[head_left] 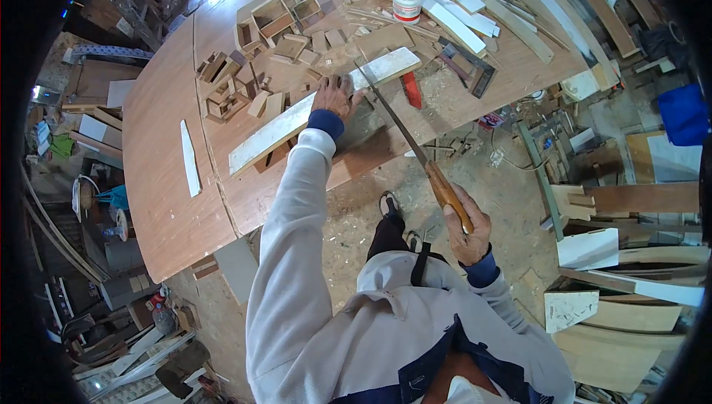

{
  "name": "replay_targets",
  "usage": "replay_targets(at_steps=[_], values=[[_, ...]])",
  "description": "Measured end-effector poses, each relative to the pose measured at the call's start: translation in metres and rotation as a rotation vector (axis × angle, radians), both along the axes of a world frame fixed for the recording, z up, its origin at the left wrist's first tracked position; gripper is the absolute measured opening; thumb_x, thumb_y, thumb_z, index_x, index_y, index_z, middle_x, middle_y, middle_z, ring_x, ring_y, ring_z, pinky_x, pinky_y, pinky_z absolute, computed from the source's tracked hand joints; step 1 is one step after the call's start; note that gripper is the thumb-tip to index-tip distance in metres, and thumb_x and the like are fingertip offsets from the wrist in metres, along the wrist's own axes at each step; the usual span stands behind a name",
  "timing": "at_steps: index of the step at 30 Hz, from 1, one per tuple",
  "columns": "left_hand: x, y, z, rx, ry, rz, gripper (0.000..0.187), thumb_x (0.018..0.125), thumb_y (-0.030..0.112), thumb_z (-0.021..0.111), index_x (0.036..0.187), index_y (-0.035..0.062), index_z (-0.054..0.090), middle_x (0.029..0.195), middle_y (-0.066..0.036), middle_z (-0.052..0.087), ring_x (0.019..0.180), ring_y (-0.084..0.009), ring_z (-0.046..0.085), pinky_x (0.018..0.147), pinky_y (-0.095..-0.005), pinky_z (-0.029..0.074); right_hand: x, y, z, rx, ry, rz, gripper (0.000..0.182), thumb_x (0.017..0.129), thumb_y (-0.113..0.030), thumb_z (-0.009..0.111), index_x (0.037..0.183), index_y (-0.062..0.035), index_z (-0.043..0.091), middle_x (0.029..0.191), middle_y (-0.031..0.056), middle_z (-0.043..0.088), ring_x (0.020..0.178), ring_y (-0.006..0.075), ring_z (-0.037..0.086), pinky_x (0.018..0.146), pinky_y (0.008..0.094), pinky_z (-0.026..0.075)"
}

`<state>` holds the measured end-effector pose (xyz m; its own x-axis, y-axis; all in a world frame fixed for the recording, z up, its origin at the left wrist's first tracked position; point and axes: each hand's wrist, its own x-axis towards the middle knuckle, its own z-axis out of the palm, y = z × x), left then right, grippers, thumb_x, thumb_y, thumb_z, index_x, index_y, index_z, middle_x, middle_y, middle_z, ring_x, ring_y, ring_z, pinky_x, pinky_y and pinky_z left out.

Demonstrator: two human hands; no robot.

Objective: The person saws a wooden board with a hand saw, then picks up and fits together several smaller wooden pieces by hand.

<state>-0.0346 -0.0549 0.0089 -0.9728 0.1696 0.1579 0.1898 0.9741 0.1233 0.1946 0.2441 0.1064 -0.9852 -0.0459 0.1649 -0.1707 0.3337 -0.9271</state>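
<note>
1. The left arm reaches forward from the shoulder, only slightly bent at the elbow, its pale sleeve [285,233] ending in a navy cuff just behind the wrist.
2. The left hand [335,97] lies back upward across the white-faced plank [280,132], partly spread, fingers over the top and thumb angled toward the saw; it presses or steadies rather than wraps around.
3. The plank sits directly under that hand on the workbench [159,115], running from its near left to its far right.
4. The right arm is bent, elbow drawn back beside the torso, the forearm partly hidden by the jacket [437,330].
5. The right hand [469,226] is curled closed around the wooden handle of the handsaw [400,128], wrist behind the grip.
6. From the right hand the blade slants forward and left, crossing the plank just right of the left hand; whether its teeth have entered the wood cannot be told.
7. A red object [411,90] lies right of the left hand, beside the plank.
8. Small wooden offcuts [291,48] lie ahead and left of the left hand; a labelled jar [406,5] stands farther ahead, to its right.
</note>
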Motion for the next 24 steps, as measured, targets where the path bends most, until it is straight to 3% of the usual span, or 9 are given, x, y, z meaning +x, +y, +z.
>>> replay_targets(at_steps=[8,11,24], values=[[0.0,0.001,-0.01,-0.039,0.048,-0.021,0.064,0.094,0.053,0.042,0.126,-0.0011,0.053,0.12,-0.024,0.052,0.115,-0.0395,0.046,0.102,-0.0457,0.035,-0.009,-0.018,-0.003,0.04,0.034,-0.038,0.039,0.087,-0.005,0.06,0.125,0.0018,0.055,0.106,0.0242,0.066,0.085,0.0299,0.07,0.071,0.032,0.054],[0.004,0.003,-0.016,-0.134,0.052,0.006,0.062,0.094,0.052,0.044,0.13,0.0026,0.051,0.129,-0.021,0.049,0.121,-0.0385,0.044,0.105,-0.0474,0.034,-0.011,-0.018,-0.003,0.035,-0.026,-0.047,0.04,0.087,-0.005,0.06,0.125,0.0014,0.055,0.106,0.0236,0.066,0.087,0.0293,0.07,0.072,0.0321,0.054],[0.016,0.02,-0.027,0.041,0.117,0.175,0.067,0.09,0.049,0.052,0.14,0.005,0.042,0.142,-0.018,0.04,0.132,-0.0359,0.034,0.112,-0.0514,0.021,0.0,-0.003,-0.037,0.031,-0.087,0.028,0.044,0.087,-0.008,0.059,0.129,0.0008,0.052,0.11,0.0252,0.065,0.093,0.0333,0.069,0.079,0.0343,0.054]])
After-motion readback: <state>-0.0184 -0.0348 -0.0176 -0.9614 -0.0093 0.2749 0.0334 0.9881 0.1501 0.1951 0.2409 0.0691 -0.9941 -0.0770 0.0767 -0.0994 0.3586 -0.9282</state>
